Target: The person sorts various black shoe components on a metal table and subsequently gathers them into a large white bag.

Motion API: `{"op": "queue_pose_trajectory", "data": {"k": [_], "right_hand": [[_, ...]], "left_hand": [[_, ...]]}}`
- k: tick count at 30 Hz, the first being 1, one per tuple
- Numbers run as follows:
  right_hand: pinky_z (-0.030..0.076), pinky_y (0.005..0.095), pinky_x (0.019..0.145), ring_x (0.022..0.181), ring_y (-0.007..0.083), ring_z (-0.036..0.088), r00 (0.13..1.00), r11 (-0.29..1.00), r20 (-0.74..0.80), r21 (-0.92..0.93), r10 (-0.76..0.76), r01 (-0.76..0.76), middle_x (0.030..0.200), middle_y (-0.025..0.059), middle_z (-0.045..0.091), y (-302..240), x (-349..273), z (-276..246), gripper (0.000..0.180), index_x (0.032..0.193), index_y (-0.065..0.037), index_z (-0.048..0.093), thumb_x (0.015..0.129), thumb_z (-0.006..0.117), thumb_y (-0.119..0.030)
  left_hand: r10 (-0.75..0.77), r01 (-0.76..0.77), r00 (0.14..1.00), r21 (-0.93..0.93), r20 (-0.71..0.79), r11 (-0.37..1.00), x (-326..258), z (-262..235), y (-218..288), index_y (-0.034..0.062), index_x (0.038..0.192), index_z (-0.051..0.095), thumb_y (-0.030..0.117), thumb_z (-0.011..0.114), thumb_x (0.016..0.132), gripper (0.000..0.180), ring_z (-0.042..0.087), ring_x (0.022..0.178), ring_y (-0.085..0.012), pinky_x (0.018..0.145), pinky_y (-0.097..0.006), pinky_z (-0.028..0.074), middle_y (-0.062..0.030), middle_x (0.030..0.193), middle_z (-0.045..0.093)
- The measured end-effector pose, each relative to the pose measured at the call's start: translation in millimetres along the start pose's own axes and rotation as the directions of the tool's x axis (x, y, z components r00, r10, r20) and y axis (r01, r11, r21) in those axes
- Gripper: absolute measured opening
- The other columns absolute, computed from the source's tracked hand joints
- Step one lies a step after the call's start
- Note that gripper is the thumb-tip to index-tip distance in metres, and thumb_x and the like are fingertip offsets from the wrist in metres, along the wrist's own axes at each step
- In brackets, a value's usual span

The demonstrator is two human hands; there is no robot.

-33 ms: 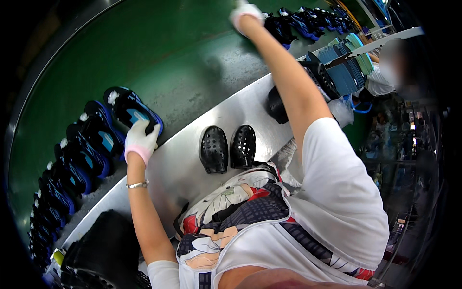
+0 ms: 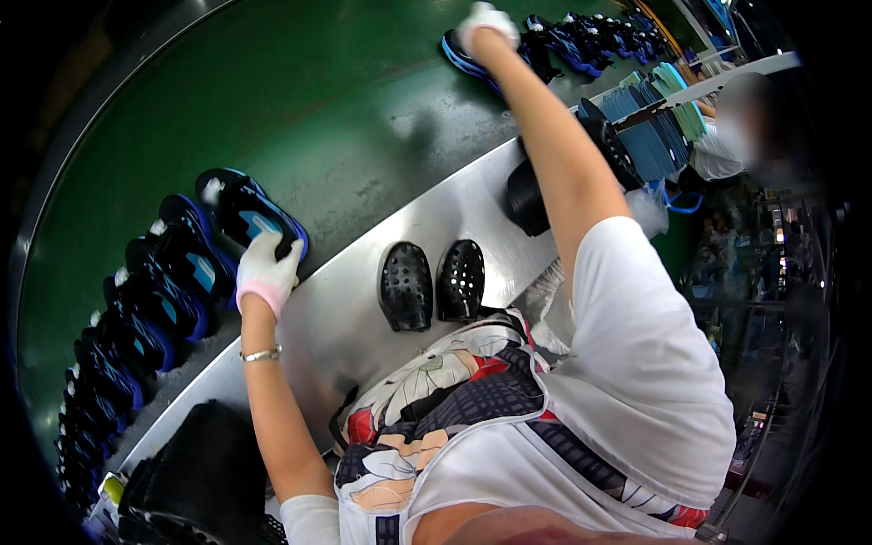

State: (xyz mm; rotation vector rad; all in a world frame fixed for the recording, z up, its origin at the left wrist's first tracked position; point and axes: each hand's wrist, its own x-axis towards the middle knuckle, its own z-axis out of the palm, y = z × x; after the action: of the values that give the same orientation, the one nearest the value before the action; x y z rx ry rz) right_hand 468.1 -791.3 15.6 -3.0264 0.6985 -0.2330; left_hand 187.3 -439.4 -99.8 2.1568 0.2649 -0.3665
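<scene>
At left of frame, left hand (image 2: 264, 270) in a white glove has its fingers closed on the nearest blue-black shoe (image 2: 250, 211) on the green belt (image 2: 345, 109), right hand (image 2: 488, 20) at upper centre touches another shoe (image 2: 461, 53), grip unclear, nothing shifted versus the earlier frame.

Shoe factory line (green conveyor belt (image 2: 300, 100), rows of sneakers (image 2: 173, 272))

I see white knit cloth gloves on my left hand (image 2: 264, 269) and right hand (image 2: 487, 20). The green belt (image 2: 300, 100) looks matt and scuffed. The metal ledge (image 2: 436, 213) is brushed and dully shiny; the two black perforated insoles (image 2: 431, 283) look matt, rubbery.
</scene>
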Motion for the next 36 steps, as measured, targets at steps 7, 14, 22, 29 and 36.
{"op": "queue_pose_trajectory", "data": {"k": [7, 14, 22, 29, 36], "right_hand": [[0.044, 0.0399, 0.102, 0.128, 0.0265, 0.051, 0.828, 0.831, 0.101, 0.022, 0.552, -0.556, 0.142, 0.014, 0.048, 101, 94, 44, 0.053, 0.133, -0.011, 0.057, 0.087, 0.063, -0.035], [0.045, 0.0444, 0.1, 0.12, 0.034, 0.059, 0.911, 0.887, 0.371, -0.462, 0.181, 0.012, 0.128, 0.0179, 0.062, 114, 99, 77, 0.039, 0.12, -0.005, 0.066, 0.09, 0.05, -0.023], [0.048, 0.0405, 0.098, 0.121, 0.0317, 0.059, 0.948, 0.934, 0.306, -0.303, -0.091, 0.188, 0.127, 0.0153, 0.062, 76, 68, 69, 0.046, 0.119, -0.008, 0.066, 0.081, 0.058, -0.033], [0.052, 0.0435, 0.089, 0.1, 0.0397, 0.065, 0.768, 0.808, 0.317, -0.008, -0.556, 0.589, 0.103, 0.0279, 0.067, -49, -75, 57, 0.045, 0.104, 0.004, 0.069, 0.077, 0.057, -0.03], [0.052, 0.0418, 0.09, 0.102, 0.0368, 0.064, 0.557, 0.681, 0.411, 0.276, -0.722, 0.678, 0.107, 0.0233, 0.066, -92, -200, 38, 0.046, 0.111, -0.001, 0.067, 0.084, 0.058, -0.037]], "left_hand": [[0.121, -0.117, 0.992, 0.106, -0.031, 0.987, -4, 4, -21, -0.0098, 0.12, 0.055, 0.022, 0.07, 0.088, 0.048, 0.061, 0.052, -0.0165, 0.051, -0.029, 0.048, -0.0141, 0.101, 0.063], [0.032, -0.032, 0.999, -0.012, -0.04, 0.999, -14, -1, -4, -0.0061, 0.109, 0.058, 0.019, 0.071, 0.087, 0.035, 0.059, 0.05, -0.0151, 0.05, -0.029, 0.048, -0.0114, 0.091, 0.06], [0.119, -0.116, 0.991, 0.067, -0.052, 0.991, -5, 5, -17, -0.0048, 0.107, 0.059, 0.02, 0.071, 0.087, 0.034, 0.059, 0.05, -0.0149, 0.05, -0.029, 0.048, -0.0097, 0.083, 0.06], [0.16, -0.143, 0.98, 0.145, -0.117, 0.979, 5, 8, -38, -0.0055, 0.113, 0.059, 0.027, 0.071, 0.087, 0.044, 0.059, 0.051, -0.0159, 0.052, -0.029, 0.049, -0.0119, 0.087, 0.065], [-0.041, 0.04, 0.998, -0.027, -0.039, 0.999, -4, -6, -6, -0.0032, 0.121, 0.059, 0.032, 0.068, 0.088, 0.048, 0.064, 0.063, -0.0199, 0.063, -0.032, 0.052, -0.015, 0.099, 0.067]]}}
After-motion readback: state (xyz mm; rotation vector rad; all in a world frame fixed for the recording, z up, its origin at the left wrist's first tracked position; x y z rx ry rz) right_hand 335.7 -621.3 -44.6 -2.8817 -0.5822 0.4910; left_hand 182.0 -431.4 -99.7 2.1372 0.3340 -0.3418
